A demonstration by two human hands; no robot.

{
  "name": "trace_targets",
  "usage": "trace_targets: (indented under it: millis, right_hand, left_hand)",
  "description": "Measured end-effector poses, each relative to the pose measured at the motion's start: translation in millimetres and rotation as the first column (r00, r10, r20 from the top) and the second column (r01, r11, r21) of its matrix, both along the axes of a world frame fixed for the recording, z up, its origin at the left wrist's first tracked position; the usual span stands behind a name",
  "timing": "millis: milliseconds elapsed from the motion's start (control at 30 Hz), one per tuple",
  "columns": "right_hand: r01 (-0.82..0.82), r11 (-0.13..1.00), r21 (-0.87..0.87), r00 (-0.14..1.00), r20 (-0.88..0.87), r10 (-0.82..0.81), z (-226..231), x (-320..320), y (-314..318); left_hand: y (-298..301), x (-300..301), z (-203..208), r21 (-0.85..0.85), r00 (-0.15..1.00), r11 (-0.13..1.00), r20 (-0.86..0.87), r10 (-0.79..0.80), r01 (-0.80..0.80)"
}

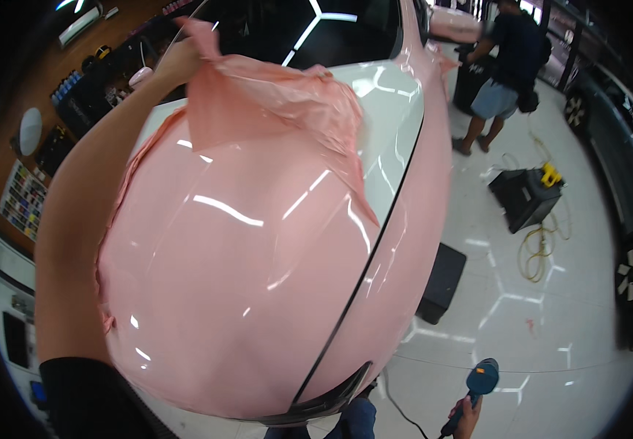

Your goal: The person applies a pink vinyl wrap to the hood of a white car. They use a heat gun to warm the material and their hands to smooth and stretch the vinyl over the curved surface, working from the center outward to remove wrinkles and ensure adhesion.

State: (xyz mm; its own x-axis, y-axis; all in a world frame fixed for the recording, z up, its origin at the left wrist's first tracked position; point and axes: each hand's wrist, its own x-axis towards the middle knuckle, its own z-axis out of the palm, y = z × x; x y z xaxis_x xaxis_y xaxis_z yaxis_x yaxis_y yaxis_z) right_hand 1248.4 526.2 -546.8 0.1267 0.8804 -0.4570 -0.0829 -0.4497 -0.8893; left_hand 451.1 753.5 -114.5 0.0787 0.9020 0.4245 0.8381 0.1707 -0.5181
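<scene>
A sheet of pink vinyl film [272,99] lies smooth over most of a car hood, and its far part is lifted and crumpled. My left hand [179,64], arm stretched far forward, is closed on the film's upper left corner and holds it up near the windshield [309,33]. White paint [393,99] shows at the hood's far right, beside the folded film. Down at the lower right, my right hand [467,418] grips a teal heat gun [483,377] by its handle, off to the side of the car. Its cord trails along the floor.
The car's pink fender [411,234] runs along the right. A black box [442,282] stands beside it. Further out sit another black box [527,197], a yellow hose [540,252] and a dark car [613,168]. A person [503,66] stands at the back right.
</scene>
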Motion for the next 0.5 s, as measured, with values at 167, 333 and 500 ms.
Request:
trace_targets:
  millis: [167, 333, 500]
  right_hand:
    - [0.025, 0.93, 0.366, 0.943, -0.317, 0.099, 145, -81, -35]
    - [-0.124, 0.872, 0.474, 0.992, 0.05, 0.114, 190, -165, -28]
    - [-0.385, 0.742, 0.549, 0.845, -0.115, 0.523, 279, -213, -15]
  left_hand:
    - [-1, 43, 22, 0.109, 0.713, 0.955, 0.69, 0.128, -0.277]
    - [-94, 95, 29, 0.183, 0.277, 0.983, 0.946, -0.171, -0.019]
    - [-175, 100, 44, 0.015, 0.422, 0.997, 0.905, -0.047, 0.078]
